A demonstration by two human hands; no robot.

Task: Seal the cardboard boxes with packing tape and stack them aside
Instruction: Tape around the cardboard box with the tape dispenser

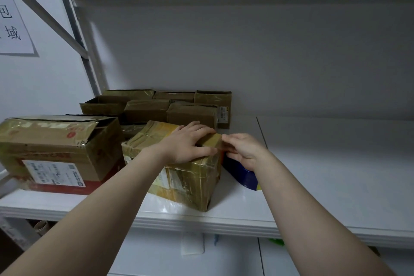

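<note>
A: Where does the view sit?
B: Head-worn, wide-angle, looking forward and down, close above the tape-wrapped brown cardboard box (190,186).
A: Its far limit?
B: The plain white back wall (268,51), at 12 o'clock.

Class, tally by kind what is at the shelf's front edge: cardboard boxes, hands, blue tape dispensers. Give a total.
Cardboard boxes: 2, large box, taped box
Hands: 2, left hand, right hand
Blue tape dispenser: 1
Total: 5

Paper sign (13,22) on wall (44,78): 包, 域. Shipping label (54,173) print illegible.
</note>
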